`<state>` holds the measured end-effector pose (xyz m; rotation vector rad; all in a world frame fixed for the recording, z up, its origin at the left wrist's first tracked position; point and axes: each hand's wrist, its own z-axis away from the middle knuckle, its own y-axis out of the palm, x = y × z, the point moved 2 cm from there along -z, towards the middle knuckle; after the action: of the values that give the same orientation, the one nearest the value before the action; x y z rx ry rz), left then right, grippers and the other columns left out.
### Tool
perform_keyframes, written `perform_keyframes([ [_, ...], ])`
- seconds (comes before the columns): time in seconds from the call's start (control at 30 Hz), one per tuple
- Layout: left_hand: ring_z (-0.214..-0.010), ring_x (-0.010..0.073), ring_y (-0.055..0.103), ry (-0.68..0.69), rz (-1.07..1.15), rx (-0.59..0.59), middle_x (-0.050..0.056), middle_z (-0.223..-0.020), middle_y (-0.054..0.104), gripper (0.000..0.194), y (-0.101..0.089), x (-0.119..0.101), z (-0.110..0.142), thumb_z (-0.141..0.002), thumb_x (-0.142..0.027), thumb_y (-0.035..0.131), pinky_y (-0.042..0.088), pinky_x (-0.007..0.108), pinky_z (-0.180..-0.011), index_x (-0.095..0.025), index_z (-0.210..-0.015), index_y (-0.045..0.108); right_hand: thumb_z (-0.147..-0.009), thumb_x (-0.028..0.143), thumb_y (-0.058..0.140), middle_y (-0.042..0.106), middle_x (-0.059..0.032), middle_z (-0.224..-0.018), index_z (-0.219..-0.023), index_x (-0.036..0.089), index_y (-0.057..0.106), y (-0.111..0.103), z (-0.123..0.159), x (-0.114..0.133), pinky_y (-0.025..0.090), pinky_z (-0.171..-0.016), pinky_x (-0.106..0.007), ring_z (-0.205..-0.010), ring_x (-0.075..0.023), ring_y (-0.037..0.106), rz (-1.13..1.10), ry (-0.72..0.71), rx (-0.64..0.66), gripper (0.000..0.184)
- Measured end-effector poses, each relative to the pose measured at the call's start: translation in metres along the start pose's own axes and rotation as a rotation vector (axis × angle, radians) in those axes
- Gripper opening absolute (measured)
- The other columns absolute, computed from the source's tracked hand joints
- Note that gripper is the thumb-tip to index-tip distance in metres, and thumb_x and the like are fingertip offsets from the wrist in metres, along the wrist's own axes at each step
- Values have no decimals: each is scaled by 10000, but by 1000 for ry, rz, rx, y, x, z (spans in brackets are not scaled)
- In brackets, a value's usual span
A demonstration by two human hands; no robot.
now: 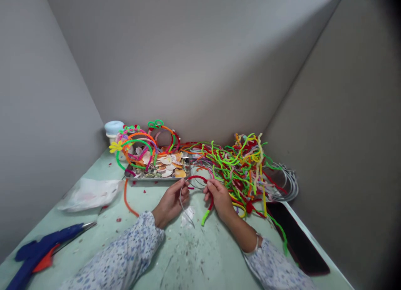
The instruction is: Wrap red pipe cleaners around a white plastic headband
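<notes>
Between my two hands is a thin grey headband hoop [183, 207], its top arc covered by a red pipe cleaner [197, 177]. My left hand [171, 201] is closed, thumb and fingertips pinching the hoop where bare grey meets red. On the other side my right hand [222, 199] pinches the red part, with fingers curled. Below the right fingers the red stretch ends in a bright green piece [205, 217]. The grey left leg hangs free towards the table. What lies under the fingertips is hidden.
Behind stand a metal tray [156, 179] of shells and several finished pipe-cleaner headbands [139, 135]. A tangled pipe-cleaner pile [234, 160] and coiled grey hoops [291, 185] lie right, near a black phone [300, 244]. Left are a glue gun [46, 248] and a plastic bag [90, 194].
</notes>
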<state>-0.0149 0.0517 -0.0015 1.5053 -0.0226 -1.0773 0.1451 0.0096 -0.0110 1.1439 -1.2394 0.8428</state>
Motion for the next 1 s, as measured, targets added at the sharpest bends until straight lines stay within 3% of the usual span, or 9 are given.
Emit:
perform_keyframes([
  [0.13, -390, 32, 330, -27, -35, -50, -56, -493, 411, 239, 0, -1, 1, -851, -332, 575, 233, 170, -376, -109, -766, 569, -871, 393, 505, 635, -4, -737, -966, 183, 603, 4, 9, 18, 465, -570, -253, -601, -143, 602, 455, -138, 28, 251],
  [0.23, -394, 31, 330, -3, -125, -94, -56, -498, 421, 240, 1, -2, 1, -835, -345, 590, 215, 170, -381, -117, -766, 563, -908, 314, 452, 656, -47, -867, -942, 183, 638, 5, 13, 40, 449, -781, -291, -830, -177, 607, 816, -345, 39, 231],
  [0.33, -414, 32, 341, 55, -312, -140, -46, -528, 455, 269, 2, -5, 1, -828, -383, 589, 215, 167, -398, -122, -765, 564, -932, 266, 394, 651, -61, -906, -931, 175, 651, 0, 13, 60, 424, -816, -271, -875, -168, 593, 1028, -411, 62, 272],
  [0.47, -471, 49, 378, 207, -664, -231, -36, -554, 473, 329, -2, -8, 1, -833, -441, 560, 274, 175, -455, -129, -727, 560, -901, 256, 435, 667, -77, -996, -978, 193, 652, -19, 9, 80, 421, -781, -263, -913, -183, 615, 1347, -277, 100, 238],
  [0.67, -522, 91, 391, 323, -1033, -297, -33, -566, 465, 392, -7, -2, 0, -857, -496, 473, 280, 219, -502, -155, -667, 512, -867, 255, 430, 710, -146, -880, -872, 171, 696, -65, 3, 104, 415, -628, -301, -818, -264, 667, 1812, 149, 165, 279],
  [0.8, -552, 103, 394, 356, -1143, -314, -42, -576, 437, 385, -6, 0, 3, -861, -495, 455, 279, 228, -528, -161, -682, 523, -809, 255, 509, 710, -163, -867, -852, 152, 716, -80, 0, 108, 434, -627, -309, -807, -282, 679, 1868, 254, 175, 236],
  [1.0, -562, 120, 404, 338, -1211, -327, -39, -578, 440, 379, -4, -1, 5, -861, -491, 444, 285, 237, -535, -160, -729, 573, -719, 234, 585, 711, -181, -862, -860, 130, 727, -80, -3, 102, 454, -630, -324, -823, -308, 680, 1881, 310, 209, 225],
])
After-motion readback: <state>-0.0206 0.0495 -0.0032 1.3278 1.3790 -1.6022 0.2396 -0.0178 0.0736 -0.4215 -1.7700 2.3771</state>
